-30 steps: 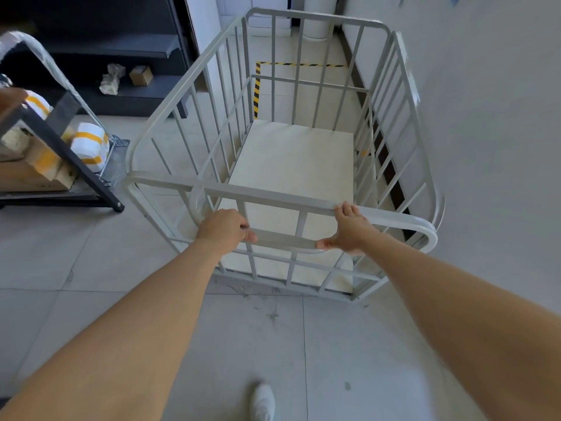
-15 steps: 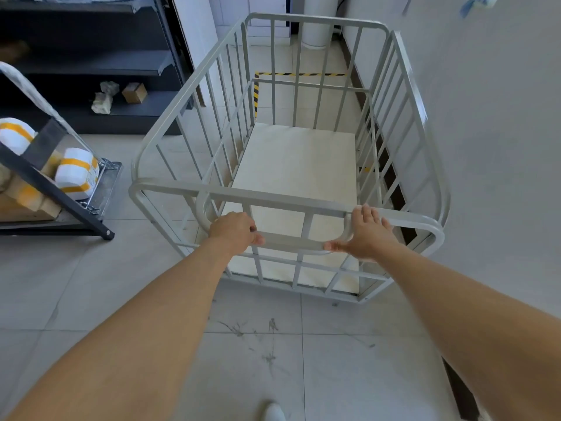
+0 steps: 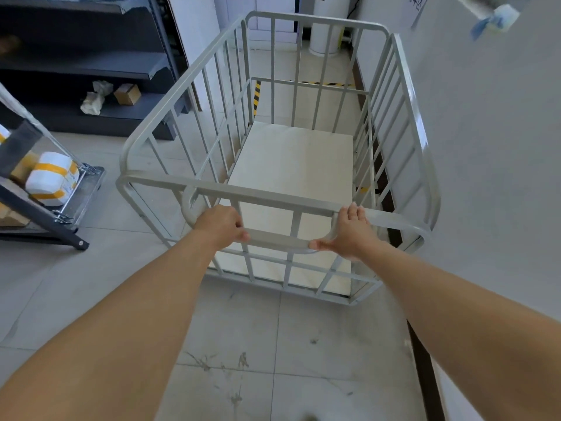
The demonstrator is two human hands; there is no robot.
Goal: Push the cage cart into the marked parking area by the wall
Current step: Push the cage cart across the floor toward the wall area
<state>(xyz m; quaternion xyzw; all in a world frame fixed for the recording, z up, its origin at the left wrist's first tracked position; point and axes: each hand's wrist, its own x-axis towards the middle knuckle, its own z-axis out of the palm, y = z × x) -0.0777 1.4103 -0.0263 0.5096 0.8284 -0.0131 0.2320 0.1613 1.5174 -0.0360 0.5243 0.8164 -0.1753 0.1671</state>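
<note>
Beside the wall (image 3: 485,147), the cage cart (image 3: 261,202) has rolled forward (left hand (image 3: 220,224) grasping handle (image 3: 277,240), right hand (image 3: 349,235) fingers (image 3: 353,212) straight, pushing).

Both my arms are bare, extended forward and nearly straight. My left hand (image 3: 221,225) has its knuckles up and its fingers curled over the cart handle (image 3: 274,240), with the thumb tip showing just right of them. On my right hand (image 3: 349,235) the fingers (image 3: 354,211) are straight, together and pointing away from me. The palm is against the handle's bend, thumb spread left along the bar.
</note>
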